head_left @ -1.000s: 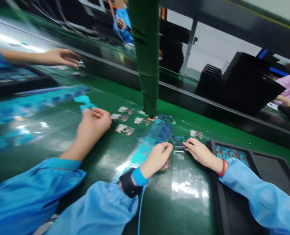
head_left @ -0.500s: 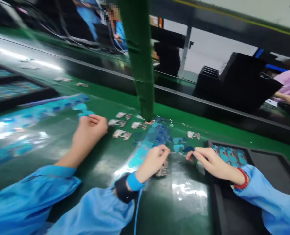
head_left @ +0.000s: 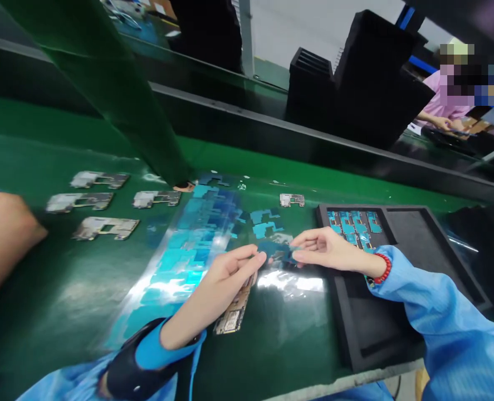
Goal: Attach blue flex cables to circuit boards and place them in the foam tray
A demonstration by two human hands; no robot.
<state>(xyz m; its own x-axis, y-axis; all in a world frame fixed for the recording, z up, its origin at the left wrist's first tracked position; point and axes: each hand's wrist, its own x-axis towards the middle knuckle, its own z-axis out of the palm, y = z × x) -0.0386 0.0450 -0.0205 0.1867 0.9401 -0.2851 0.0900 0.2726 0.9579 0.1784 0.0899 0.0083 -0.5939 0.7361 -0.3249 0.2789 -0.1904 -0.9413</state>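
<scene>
My left hand (head_left: 225, 284), with a blue band and black strap at the wrist, pinches the left end of a thin dark blue film piece (head_left: 275, 252). The film's right end is between the fingertips of my right hand (head_left: 330, 250), which has a red bead bracelet. Below my left hand a circuit board (head_left: 233, 314) lies partly hidden by its fingers. Beyond the held film, light blue cut films (head_left: 264, 223) lie on the green mat. A long sheet of blue films (head_left: 180, 256) stretches left of my left hand.
Several metal-grey boards (head_left: 107, 227) lie at the left, one small board (head_left: 292, 200) behind my hands. A black tray (head_left: 338, 312) with blue-covered boards is at the right. A green post (head_left: 146, 122) stands behind. Another person's hand (head_left: 8, 239) is at the left edge.
The view has shifted right and closer. My hands have come together at the dark blue film, and my left hand now grips its other end. The other person's hand is farther left in view.
</scene>
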